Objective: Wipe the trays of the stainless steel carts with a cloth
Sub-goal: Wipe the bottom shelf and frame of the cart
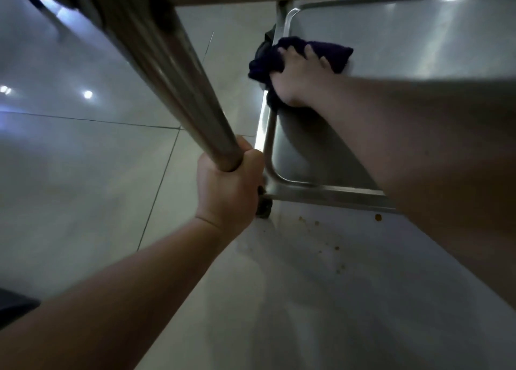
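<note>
1. Head view: the left hand (229, 185) is wrapped tightly around a steel cart post (178, 82) that slants up and to the left, close to the camera, and blocks much of the upper left.
2. The right hand (296, 76) presses a dark cloth (279, 60) onto the lower tray (391, 48), at its left rim; the fingers are spread across the cloth, their tips curling into the fabric.
3. Part of the cloth hangs over the tray's left rim.
4. The right forearm (432, 146) reaches across the tray and hides much of its near side.
5. A dark caster wheel (264, 208) sits under the tray's near-left corner, partly behind the left hand.
6. Pale floor tiles (83, 152) surround the cart, with small brown specks (378, 217) just beside the tray's near edge.
</note>
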Motion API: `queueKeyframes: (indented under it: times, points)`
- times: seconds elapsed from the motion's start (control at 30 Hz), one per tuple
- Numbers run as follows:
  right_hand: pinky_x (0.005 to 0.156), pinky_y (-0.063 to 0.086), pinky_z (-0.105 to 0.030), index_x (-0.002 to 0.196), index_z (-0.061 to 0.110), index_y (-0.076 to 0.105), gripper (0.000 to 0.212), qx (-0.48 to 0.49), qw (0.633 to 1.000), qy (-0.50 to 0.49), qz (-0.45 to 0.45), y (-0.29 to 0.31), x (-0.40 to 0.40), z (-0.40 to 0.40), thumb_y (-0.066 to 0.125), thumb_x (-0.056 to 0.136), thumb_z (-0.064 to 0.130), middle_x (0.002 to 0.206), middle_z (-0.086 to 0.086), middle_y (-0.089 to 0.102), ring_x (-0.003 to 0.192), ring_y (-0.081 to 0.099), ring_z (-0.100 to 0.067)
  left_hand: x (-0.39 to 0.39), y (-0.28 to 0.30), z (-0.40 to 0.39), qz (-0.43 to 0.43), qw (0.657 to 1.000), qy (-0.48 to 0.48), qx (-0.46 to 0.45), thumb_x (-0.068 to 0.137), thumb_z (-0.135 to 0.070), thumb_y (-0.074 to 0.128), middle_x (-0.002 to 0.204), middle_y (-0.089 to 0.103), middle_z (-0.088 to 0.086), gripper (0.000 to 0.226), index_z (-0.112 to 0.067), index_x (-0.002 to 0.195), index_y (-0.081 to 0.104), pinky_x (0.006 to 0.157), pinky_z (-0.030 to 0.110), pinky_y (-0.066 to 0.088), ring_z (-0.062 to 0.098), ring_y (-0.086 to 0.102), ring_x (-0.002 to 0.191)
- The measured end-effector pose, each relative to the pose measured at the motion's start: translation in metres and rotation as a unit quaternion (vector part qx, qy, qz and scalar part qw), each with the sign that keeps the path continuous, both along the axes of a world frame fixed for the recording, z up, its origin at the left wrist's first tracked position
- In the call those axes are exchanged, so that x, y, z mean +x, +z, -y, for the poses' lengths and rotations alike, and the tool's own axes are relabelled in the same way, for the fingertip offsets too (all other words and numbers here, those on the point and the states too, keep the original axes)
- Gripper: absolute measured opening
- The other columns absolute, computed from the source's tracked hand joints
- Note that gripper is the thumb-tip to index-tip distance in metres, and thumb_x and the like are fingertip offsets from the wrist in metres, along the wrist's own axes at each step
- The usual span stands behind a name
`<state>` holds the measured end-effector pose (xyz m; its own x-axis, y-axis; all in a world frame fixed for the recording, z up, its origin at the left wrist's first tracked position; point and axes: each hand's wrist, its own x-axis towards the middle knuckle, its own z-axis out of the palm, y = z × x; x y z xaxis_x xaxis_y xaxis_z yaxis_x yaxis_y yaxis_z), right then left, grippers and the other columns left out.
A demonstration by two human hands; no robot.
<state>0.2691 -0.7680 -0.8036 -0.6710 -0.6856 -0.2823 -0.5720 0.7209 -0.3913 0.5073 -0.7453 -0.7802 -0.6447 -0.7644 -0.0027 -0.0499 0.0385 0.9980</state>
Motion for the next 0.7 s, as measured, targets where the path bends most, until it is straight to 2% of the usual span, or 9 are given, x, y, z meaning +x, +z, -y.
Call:
queueKeyframes:
  times: [0.1,0.2,0.33,0.47,0.57,0.7]
  points:
    - [0.127,0.003,-0.049,0.164,0.035,0.018,0.063,-0.021,0.995,0.097,-0.024,-0.003,0.029,-0.020,0.031,0.104,0.052,0.173,0.008,0.009,0.159,0.003,-0.022,0.004,0.000,-0.001,0.006,1.000,-0.003,-0.002,0.063,-0.025,0.058,0.055,0.047,0.002,0.015,-0.014,0.058,0.049,0.052,0.027,0.044,0.015,0.046,0.054]
    - [0.128,0.003,-0.045,0.164,0.036,0.017,0.065,-0.035,0.985,0.167,-0.031,-0.007,0.061,-0.054,0.033,0.103,0.054,0.173,0.012,0.009,0.159,0.002,-0.018,0.005,0.001,0.001,0.011,1.000,-0.015,0.004,0.066,-0.024,0.059,0.056,0.046,0.002,0.018,-0.010,0.061,0.049,0.052,0.029,0.044,0.017,0.045,0.054]
    - [0.128,-0.002,-0.041,0.165,0.035,0.008,0.069,-0.032,0.975,0.216,-0.025,-0.010,0.091,-0.106,0.031,0.103,0.052,0.172,0.014,0.003,0.158,-0.006,-0.011,0.003,0.004,0.005,0.022,0.999,-0.023,0.010,0.066,-0.026,0.061,0.056,0.051,-0.001,0.014,-0.026,0.053,0.055,0.063,0.039,0.045,0.024,0.047,0.059]
    - [0.128,-0.001,-0.038,0.164,0.036,0.014,0.063,-0.051,0.971,0.234,-0.009,-0.009,0.102,-0.150,0.029,0.105,0.057,0.171,0.018,0.011,0.157,-0.004,-0.006,0.000,0.010,0.000,0.032,0.999,-0.003,0.014,0.063,-0.028,0.061,0.054,0.050,-0.001,0.014,-0.027,0.050,0.055,0.064,0.039,0.045,0.024,0.049,0.059]
    - [0.126,0.000,-0.035,0.162,0.038,0.022,0.063,-0.062,0.964,0.258,-0.002,-0.009,0.101,-0.169,0.037,0.105,0.058,0.169,0.020,0.016,0.157,0.000,-0.006,0.001,0.014,-0.005,0.052,0.998,0.026,0.016,0.070,-0.017,0.058,0.056,0.051,0.003,0.014,-0.018,0.057,0.053,0.065,0.042,0.049,0.028,0.053,0.062]
    - [0.125,-0.001,-0.032,0.160,0.041,0.028,0.063,-0.063,0.959,0.275,-0.005,-0.012,0.091,-0.197,0.048,0.102,0.057,0.169,0.023,0.016,0.157,0.001,-0.005,-0.001,0.013,-0.011,0.087,0.993,0.079,0.017,0.080,-0.015,0.058,0.063,0.065,-0.001,0.018,-0.020,0.063,0.059,0.073,0.038,0.055,0.044,0.066,0.076]
